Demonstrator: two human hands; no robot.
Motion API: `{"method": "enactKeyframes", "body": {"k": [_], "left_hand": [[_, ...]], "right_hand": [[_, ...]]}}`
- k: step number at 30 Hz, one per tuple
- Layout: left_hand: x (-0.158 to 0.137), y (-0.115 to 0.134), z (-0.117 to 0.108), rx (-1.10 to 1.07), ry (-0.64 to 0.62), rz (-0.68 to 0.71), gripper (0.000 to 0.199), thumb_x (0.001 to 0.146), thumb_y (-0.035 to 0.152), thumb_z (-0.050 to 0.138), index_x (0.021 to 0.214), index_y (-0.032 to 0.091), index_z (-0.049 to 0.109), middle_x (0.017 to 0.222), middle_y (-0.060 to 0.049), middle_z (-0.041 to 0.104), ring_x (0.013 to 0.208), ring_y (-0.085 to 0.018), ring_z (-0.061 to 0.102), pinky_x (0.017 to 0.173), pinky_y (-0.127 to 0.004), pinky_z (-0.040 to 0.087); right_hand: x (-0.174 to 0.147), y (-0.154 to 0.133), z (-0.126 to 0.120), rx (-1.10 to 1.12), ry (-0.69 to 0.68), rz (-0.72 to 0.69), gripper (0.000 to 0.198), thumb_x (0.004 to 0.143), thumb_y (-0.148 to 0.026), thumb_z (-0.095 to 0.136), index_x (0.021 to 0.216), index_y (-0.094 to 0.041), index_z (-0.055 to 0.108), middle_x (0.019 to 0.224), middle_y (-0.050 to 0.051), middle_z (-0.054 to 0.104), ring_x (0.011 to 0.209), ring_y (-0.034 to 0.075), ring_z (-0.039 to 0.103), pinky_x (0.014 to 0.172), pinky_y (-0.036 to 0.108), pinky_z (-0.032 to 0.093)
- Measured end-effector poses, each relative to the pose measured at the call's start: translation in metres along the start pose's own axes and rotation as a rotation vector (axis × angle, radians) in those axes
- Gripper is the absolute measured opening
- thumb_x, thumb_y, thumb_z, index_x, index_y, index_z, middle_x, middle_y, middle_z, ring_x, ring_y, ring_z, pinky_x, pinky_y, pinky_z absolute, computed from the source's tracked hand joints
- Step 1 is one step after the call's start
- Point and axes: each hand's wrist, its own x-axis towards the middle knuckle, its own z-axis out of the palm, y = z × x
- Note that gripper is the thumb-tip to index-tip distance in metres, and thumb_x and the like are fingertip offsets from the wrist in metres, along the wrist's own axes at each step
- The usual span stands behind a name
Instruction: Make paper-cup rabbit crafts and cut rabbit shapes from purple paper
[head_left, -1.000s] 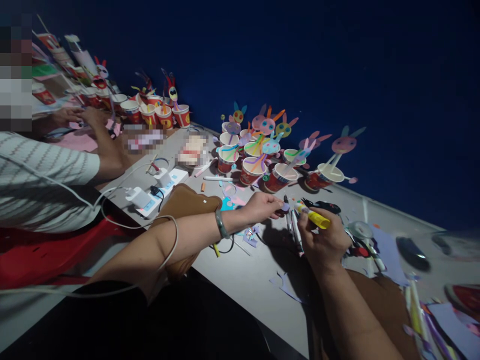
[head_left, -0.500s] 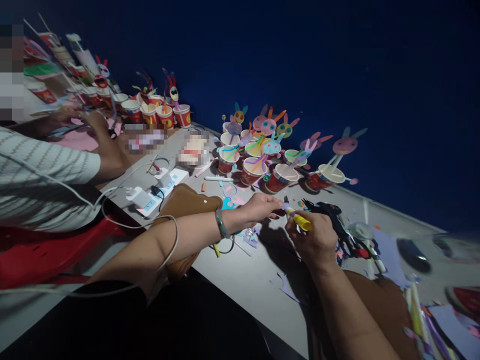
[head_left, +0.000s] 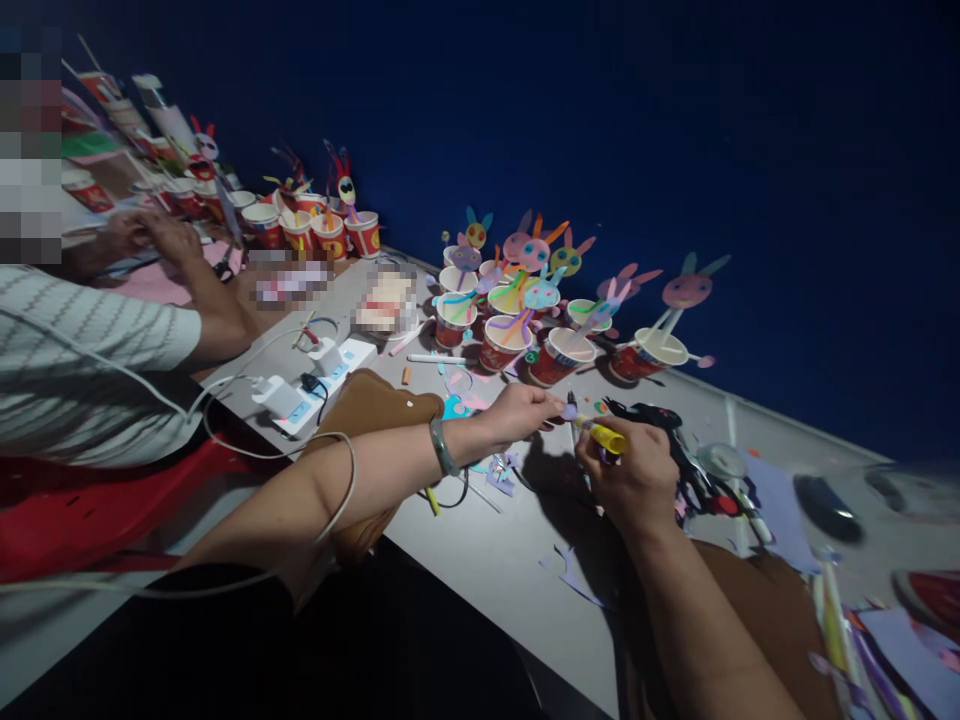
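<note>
My left hand (head_left: pixel 519 412) pinches a small lilac paper piece (head_left: pixel 570 411) at its fingertips, above the grey table (head_left: pixel 480 560). My right hand (head_left: pixel 636 482) is closed around a yellow marker (head_left: pixel 606 438), whose tip points at the paper piece from close by. Whether the tip touches it, I cannot tell. Just beyond the hands stand red paper cups (head_left: pixel 561 360) holding paper rabbit heads (head_left: pixel 687 290) on strips. A black glue gun (head_left: pixel 675 450) lies right behind my right hand.
Paper scraps (head_left: pixel 499 475) litter the table. At left are a white power strip (head_left: pixel 326 385) and loose cables. A co-worker's hands (head_left: pixel 161 238) are over pink paper (head_left: pixel 150 280). A tape roll (head_left: pixel 721 462) and a dark computer mouse (head_left: pixel 829 508) lie at right.
The marker tip has drawn back slightly to the right, and more of the lilac paper piece shows. My left hand has barely moved. The co-worker's hands have shifted a little.
</note>
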Motion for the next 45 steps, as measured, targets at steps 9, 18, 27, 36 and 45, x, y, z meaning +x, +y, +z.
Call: {"method": "enactKeyframes", "body": {"k": [9, 18, 27, 36, 45], "left_hand": [[0.005, -0.006, -0.003, 0.012, -0.015, -0.009, 0.013, 0.087, 0.014, 0.058, 0.081, 0.008, 0.068, 0.069, -0.002, 0.064, 0.058, -0.004, 0.055, 0.063, -0.019, 0.042], [0.001, 0.003, -0.003, 0.046, 0.037, 0.013, 0.013, 0.084, 0.021, 0.062, 0.08, 0.01, 0.068, 0.073, -0.003, 0.066, 0.064, -0.006, 0.056, 0.063, -0.02, 0.043], [0.002, 0.004, -0.005, 0.027, 0.068, 0.104, 0.022, 0.076, 0.032, 0.071, 0.075, 0.011, 0.065, 0.064, 0.003, 0.054, 0.06, -0.005, 0.045, 0.062, -0.021, 0.036], [0.003, 0.003, -0.003, -0.05, 0.027, 0.076, 0.025, 0.07, 0.034, 0.077, 0.074, 0.011, 0.067, 0.072, 0.001, 0.06, 0.066, -0.006, 0.052, 0.065, -0.021, 0.039], [-0.007, 0.016, 0.003, -0.09, -0.054, -0.07, 0.01, 0.083, 0.015, 0.061, 0.075, 0.01, 0.066, 0.06, 0.001, 0.06, 0.057, -0.005, 0.053, 0.061, -0.019, 0.041]], "right_hand": [[-0.003, -0.008, -0.003, 0.05, 0.072, -0.016, 0.017, 0.085, -0.027, 0.063, 0.1, -0.02, 0.062, 0.082, 0.006, 0.07, 0.07, 0.019, 0.062, 0.069, 0.033, 0.048], [-0.002, 0.006, -0.001, -0.056, -0.031, -0.041, 0.011, 0.081, -0.03, 0.062, 0.086, -0.02, 0.062, 0.07, 0.003, 0.067, 0.06, 0.017, 0.055, 0.074, 0.035, 0.042], [-0.001, -0.006, 0.004, -0.4, -0.348, -0.31, 0.015, 0.079, -0.012, 0.055, 0.088, -0.019, 0.066, 0.074, 0.005, 0.063, 0.069, 0.019, 0.053, 0.081, 0.038, 0.033], [-0.005, -0.004, 0.007, -0.066, -0.373, -0.138, 0.018, 0.081, -0.014, 0.058, 0.095, -0.018, 0.068, 0.077, 0.005, 0.068, 0.071, 0.02, 0.06, 0.077, 0.037, 0.037], [0.003, 0.005, -0.009, 0.2, 0.025, 0.159, 0.007, 0.084, -0.027, 0.065, 0.086, -0.02, 0.065, 0.07, 0.001, 0.066, 0.063, 0.016, 0.061, 0.07, 0.033, 0.045]]}}
